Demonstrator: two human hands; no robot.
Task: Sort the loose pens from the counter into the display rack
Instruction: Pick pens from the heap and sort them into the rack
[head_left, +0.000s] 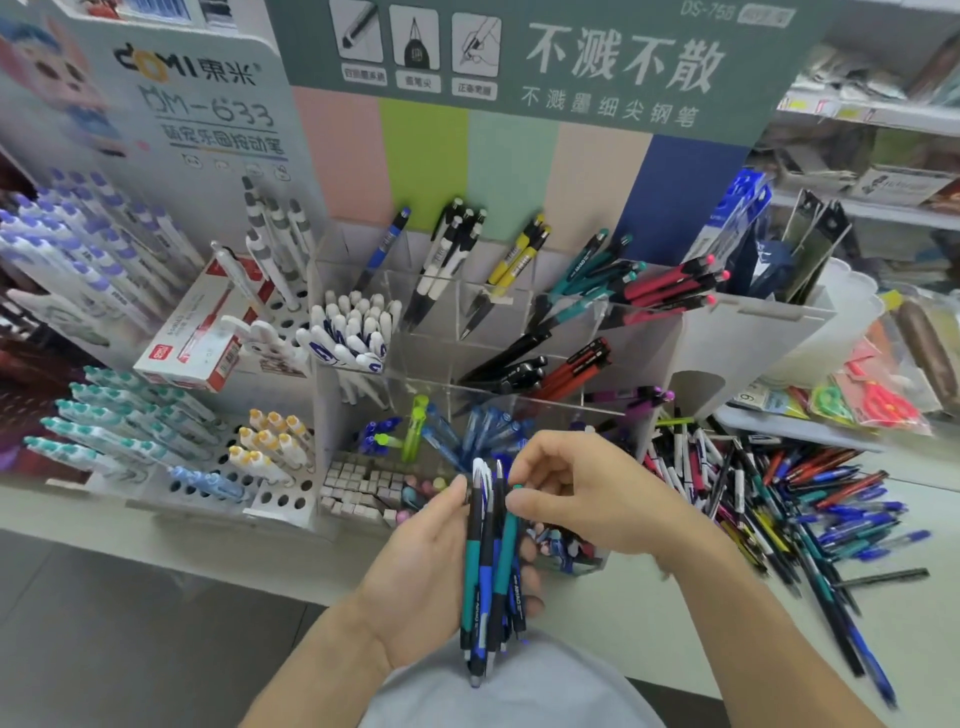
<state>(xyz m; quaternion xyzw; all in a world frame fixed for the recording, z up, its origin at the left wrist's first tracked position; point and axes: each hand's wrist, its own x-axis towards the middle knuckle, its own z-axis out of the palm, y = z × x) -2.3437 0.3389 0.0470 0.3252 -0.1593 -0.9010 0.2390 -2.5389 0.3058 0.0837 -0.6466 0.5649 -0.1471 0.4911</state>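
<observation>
My left hand (421, 571) grips a bunch of pens (491, 566), teal, blue and black, held upright in front of me. My right hand (587, 493) pinches the top of a teal pen (508, 540) in that bunch with thumb and forefinger. A heap of loose pens (779, 499) in many colours lies on the white counter (675, 623) to the right. The clear display rack (519, 332) stands behind my hands, its compartments holding pens grouped by colour: white-black, yellow, teal, pink, black, red and blue.
A white peg stand (171, 415) with capped pens fills the left side, with a red-white box (208, 332) on it. Small erasers (363, 488) sit in a tray at the rack's front. Packaged scissors (878, 400) and shop shelves lie at the right.
</observation>
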